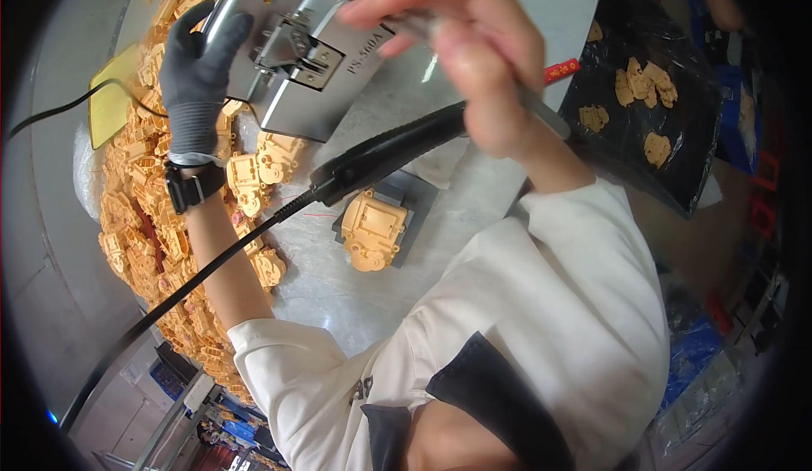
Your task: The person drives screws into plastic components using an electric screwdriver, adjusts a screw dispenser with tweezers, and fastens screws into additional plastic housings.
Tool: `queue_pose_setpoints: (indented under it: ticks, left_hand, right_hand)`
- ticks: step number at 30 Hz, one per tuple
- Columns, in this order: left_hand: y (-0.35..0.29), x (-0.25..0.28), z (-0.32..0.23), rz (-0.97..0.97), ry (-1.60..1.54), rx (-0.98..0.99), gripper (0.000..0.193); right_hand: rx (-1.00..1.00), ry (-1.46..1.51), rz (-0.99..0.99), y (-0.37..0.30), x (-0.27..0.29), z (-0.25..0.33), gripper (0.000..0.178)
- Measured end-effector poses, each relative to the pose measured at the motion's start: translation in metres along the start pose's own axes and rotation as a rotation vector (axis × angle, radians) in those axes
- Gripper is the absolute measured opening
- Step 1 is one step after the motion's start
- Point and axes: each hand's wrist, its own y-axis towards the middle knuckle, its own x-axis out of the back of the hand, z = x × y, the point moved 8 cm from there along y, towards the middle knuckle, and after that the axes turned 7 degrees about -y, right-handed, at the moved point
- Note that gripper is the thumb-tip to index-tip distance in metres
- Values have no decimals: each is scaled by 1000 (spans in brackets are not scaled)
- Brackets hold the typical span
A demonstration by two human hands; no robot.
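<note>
My left hand, in a grey glove with a black watch at its wrist, grips the edge of a silver metal box, thumb on its top face. A small metal mechanism sits on that face. My right hand, bare and blurred, reaches over the box's right side, pinching a slim grey tool smeared by motion. A black corded tool, like an electric screwdriver, passes behind this hand; whether the palm holds it is hidden. Below lies a tan plastic housing on a dark block.
Many tan plastic parts are heaped along the table's left side. The black cord crosses over my left forearm. A red stick-like end shows beside my right hand. At right, a black plastic-lined tray holds several tan pieces.
</note>
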Motion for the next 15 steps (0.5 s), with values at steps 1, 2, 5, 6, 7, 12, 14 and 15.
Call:
queue_pose_setpoints:
  ticks: [1,2,5,6,7,12,14,15]
  left_hand:
    - [-9,1,-8,-69,154,-67,57]
    - [-22,-1,-17,-139,204,-93,53]
    - [-47,-39,-41,-91,23,-400,48]
    - [-63,-44,-54,-243,397,-677,49]
    - [-67,-39,-49,-300,356,-655,53]
    - [-83,-17,-56,-310,200,-719,65]
    - [-102,4,-45,-502,338,-716,68]
    - [-112,13,-32,-457,285,-607,68]
  right_hand:
    - [-201,146,-148,0,13,-2,20]
    - [-407,286,-289,-7,22,-9,32]
    - [-180,3,-159,-39,43,-25,32]
    - [-179,5,-147,-49,43,-23,32]
    - [-208,97,-131,-58,41,-22,38]
    - [-329,143,-275,-84,46,-28,46]
    - [-322,-51,-207,-94,55,-40,45]
    - [-319,-250,-156,-100,63,-46,43]
